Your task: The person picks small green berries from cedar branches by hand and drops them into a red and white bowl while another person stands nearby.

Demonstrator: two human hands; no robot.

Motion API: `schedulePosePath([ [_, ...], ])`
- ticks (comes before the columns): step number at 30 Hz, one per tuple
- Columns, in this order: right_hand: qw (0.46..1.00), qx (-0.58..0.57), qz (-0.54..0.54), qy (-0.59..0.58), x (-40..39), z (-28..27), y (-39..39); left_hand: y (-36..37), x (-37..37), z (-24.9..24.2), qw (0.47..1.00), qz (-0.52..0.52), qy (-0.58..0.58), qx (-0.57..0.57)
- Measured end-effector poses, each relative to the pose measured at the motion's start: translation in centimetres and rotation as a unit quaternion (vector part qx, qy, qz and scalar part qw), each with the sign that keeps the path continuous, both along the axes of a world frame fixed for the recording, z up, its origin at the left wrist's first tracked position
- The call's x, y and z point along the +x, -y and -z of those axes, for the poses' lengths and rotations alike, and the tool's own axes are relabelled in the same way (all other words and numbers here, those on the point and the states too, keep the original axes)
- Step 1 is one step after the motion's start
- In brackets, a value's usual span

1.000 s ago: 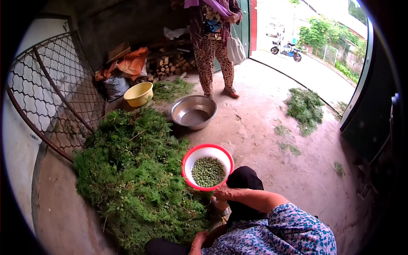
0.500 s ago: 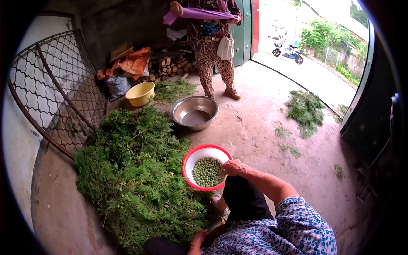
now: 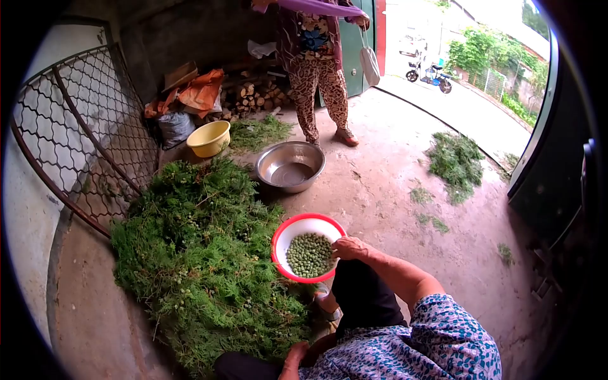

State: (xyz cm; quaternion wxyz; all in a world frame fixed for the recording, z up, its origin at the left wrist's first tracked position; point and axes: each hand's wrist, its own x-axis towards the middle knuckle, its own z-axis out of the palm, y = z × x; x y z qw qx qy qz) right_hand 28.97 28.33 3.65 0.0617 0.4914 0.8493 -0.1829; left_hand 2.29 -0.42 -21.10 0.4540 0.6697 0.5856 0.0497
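Observation:
My right hand (image 3: pixel 348 248) is closed at the right rim of a white bowl with a red rim (image 3: pixel 279 256). Small round green cones or berries (image 3: pixel 310 256) fill the bottom of that bowl. Low in the view, my left hand (image 3: pixel 296 352) rests beside my dark-trousered leg, close to the heap of cut evergreen branches (image 3: pixel 209 266). Its fingers are too small and shaded to make out. The heap spreads left of the bowl, and some round green cones show among its sprigs.
A steel basin (image 3: pixel 291 167) and a yellow basin (image 3: pixel 209 139) stand beyond the heap. Another person (image 3: pixel 318 82) stands behind them with purple cloth (image 3: pixel 320 7). A metal lattice (image 3: pixel 88 126) leans left; firewood (image 3: pixel 259 96) lies behind. Loose sprigs (image 3: pixel 455 163) lie right, near the doorway.
The other person has raised the purple cloth and moved an arm rightward, so the white bag hangs farther right. My hands and the bowl look unmoved.

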Motion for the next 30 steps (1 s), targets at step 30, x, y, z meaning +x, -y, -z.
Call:
schedulePosePath([
  [30, 1.0, 0.003, 0.008, -0.024, 0.4, 0.0, 0.0, -0.2, -0.2, 0.0, 0.999, 0.035, -0.032, -0.023],
])
